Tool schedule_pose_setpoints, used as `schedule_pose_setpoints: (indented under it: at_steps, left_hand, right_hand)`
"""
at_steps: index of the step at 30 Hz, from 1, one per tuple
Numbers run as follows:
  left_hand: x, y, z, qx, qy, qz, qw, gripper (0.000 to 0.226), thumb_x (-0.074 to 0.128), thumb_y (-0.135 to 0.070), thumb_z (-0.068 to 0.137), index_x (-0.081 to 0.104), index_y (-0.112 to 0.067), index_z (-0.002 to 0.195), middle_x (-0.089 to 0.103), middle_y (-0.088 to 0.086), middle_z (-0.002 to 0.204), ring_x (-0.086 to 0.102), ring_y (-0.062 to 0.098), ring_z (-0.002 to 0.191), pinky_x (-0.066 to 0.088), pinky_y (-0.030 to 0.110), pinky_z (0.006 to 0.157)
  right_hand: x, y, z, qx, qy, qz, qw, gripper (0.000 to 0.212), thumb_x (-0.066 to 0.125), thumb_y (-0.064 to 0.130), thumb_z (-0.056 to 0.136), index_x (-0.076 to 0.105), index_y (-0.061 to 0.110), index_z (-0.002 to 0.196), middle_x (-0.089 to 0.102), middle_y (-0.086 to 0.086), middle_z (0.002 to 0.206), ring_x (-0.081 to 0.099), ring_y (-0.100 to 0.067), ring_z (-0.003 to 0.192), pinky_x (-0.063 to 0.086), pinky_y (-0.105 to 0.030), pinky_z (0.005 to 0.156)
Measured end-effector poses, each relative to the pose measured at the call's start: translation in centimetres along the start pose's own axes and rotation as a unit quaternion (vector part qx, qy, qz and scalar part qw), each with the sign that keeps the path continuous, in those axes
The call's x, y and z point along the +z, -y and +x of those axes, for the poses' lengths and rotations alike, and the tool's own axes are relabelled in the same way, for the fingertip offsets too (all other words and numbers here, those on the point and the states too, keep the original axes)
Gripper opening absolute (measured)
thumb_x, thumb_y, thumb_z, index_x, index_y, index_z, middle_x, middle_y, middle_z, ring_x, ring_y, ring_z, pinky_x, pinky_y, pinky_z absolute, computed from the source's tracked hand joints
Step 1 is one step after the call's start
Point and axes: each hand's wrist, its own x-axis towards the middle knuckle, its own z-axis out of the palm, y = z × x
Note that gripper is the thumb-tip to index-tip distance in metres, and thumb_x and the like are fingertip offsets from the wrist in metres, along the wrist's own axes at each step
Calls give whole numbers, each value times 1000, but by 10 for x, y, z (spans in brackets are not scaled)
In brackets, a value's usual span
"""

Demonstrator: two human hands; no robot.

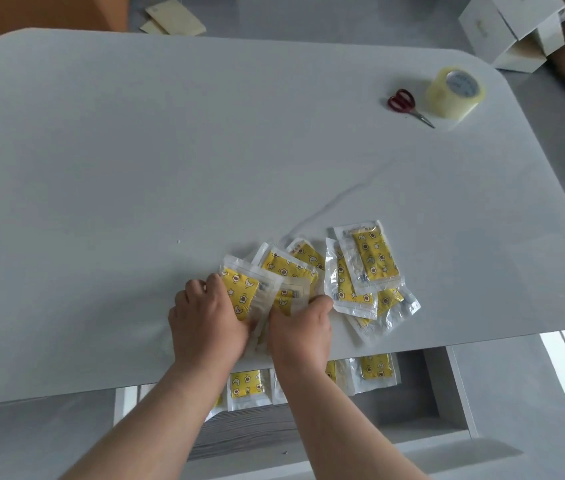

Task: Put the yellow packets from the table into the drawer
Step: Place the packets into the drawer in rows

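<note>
Several yellow packets in clear wrappers lie in a loose pile near the front edge of the grey table. My left hand and my right hand press together on a small stack of yellow packets at the pile's left end, each gripping one side of it. Below the table edge an open drawer holds more yellow packets along its back; my forearms hide part of them.
Red-handled scissors and a roll of clear tape lie at the table's far right. White boxes sit on the floor beyond the table, and cardboard sheets lie at the far left.
</note>
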Motion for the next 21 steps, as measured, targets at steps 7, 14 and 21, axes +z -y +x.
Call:
schedule_pose_setpoints:
  at_steps: [7,14,21]
  left_hand:
    - [10,1,-2,61,-75,-8,995,62,82,-51,58,52,-6,87,55,16,79,54,38,70,38,36,58]
    - [12,3,4,29,-29,-51,998,63,74,-51,71,40,-16,111,60,7,85,57,35,74,42,37,62]
    - [-7,4,6,26,19,-153,988,62,62,-65,72,45,-19,110,60,2,88,59,32,79,46,35,64]
  right_hand:
    - [-9,-3,7,-82,20,-44,995,13,57,20,87,54,21,100,59,8,94,53,-14,85,38,-27,63]
    - [-23,9,11,-176,75,-117,974,40,46,0,80,45,24,111,59,5,86,57,-20,81,49,-33,63]
    - [-44,31,30,-230,93,-197,949,25,51,2,79,54,14,100,60,2,84,60,-22,77,54,-34,61]
